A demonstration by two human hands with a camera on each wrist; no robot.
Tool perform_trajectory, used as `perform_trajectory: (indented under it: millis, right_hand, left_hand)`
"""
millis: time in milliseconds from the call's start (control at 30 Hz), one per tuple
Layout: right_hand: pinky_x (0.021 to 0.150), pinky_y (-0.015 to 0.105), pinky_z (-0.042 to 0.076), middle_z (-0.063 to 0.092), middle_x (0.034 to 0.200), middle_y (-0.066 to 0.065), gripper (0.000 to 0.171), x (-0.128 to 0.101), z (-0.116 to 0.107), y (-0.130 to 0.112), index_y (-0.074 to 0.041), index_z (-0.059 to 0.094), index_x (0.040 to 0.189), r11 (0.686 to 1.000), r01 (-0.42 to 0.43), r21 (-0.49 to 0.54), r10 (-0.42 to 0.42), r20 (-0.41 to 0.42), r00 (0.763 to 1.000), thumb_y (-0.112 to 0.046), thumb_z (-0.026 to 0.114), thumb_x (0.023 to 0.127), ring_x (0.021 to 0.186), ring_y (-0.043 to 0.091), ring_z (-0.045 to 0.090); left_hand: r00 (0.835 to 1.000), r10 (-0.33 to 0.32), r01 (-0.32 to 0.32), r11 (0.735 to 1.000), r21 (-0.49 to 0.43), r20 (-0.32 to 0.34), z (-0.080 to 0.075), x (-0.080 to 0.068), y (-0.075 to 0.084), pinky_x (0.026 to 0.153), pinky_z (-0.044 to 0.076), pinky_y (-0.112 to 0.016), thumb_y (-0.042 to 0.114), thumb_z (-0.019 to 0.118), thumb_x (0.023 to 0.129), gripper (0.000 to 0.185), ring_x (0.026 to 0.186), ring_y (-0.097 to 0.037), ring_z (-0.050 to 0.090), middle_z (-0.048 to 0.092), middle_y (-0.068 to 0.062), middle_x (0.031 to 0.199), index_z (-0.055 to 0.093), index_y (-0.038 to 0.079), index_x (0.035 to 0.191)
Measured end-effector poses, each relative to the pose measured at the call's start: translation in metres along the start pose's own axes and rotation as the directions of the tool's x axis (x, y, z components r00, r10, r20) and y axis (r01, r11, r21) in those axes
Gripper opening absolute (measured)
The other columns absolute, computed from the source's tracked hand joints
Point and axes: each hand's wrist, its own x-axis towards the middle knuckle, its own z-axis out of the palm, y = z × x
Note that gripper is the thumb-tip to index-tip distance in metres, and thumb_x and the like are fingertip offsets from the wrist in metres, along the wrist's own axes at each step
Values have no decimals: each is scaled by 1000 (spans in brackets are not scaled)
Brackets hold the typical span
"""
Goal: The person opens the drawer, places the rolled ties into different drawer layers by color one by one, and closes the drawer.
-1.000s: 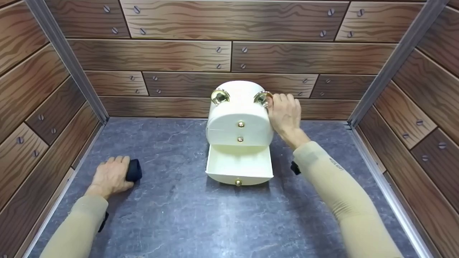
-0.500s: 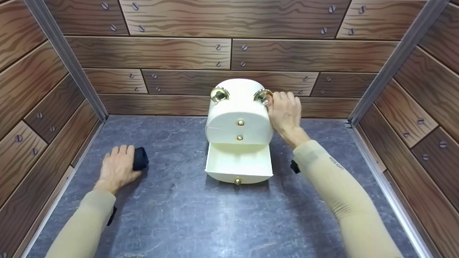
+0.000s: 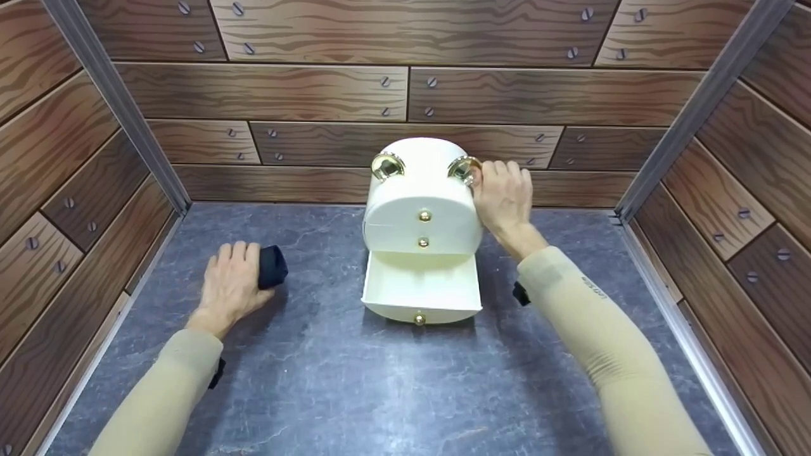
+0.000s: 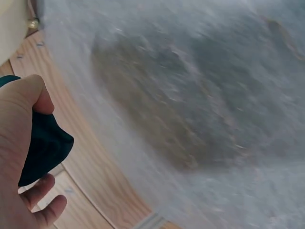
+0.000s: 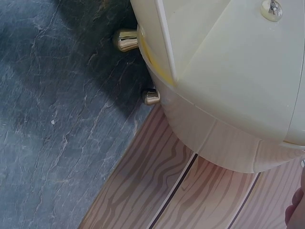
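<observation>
My left hand [image 3: 232, 278] grips a small dark navy rolled cloth [image 3: 272, 267], held over the table to the left of a cream drawer box. In the left wrist view, the thumb and fingers wrap the soft cloth [image 4: 50, 148]. The rounded box [image 3: 421, 183] stands near the back wall with its bottom drawer [image 3: 423, 282] pulled out; nothing shows inside it. My right hand [image 3: 505, 199] grips the box's right gold fitting [image 3: 464, 170], its fingertips partly hidden. In the right wrist view, a bit of that hand [image 5: 296, 210] appears beside the box [image 5: 238, 71].
A matching gold fitting [image 3: 388, 166] sits at the box's upper left. Gold knobs [image 3: 424, 216] dot the front, with one on the open drawer. Wood-patterned walls [image 3: 405, 95] with metal corner strips enclose the grey marbled tabletop [image 3: 380, 386] at the back and sides.
My left hand has moved right and farther from me, carrying the cloth closer to the box. The right hand keeps its hold, and the box and drawer stay put.
</observation>
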Motion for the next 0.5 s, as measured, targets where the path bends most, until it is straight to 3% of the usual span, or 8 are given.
perform_trajectory:
  millis: [500]
  right_hand:
    - [84, 59, 48, 73, 95, 24, 48, 1, 0, -1, 0, 66, 97, 1000, -5, 4, 5, 1, 1000, -39, 47, 119, 92, 48, 65]
  left_hand:
    - [996, 66, -64, 998, 25, -60, -20, 23, 43, 87, 57, -59, 35, 104, 67, 84, 105, -48, 62, 67, -26, 113, 60, -3, 126]
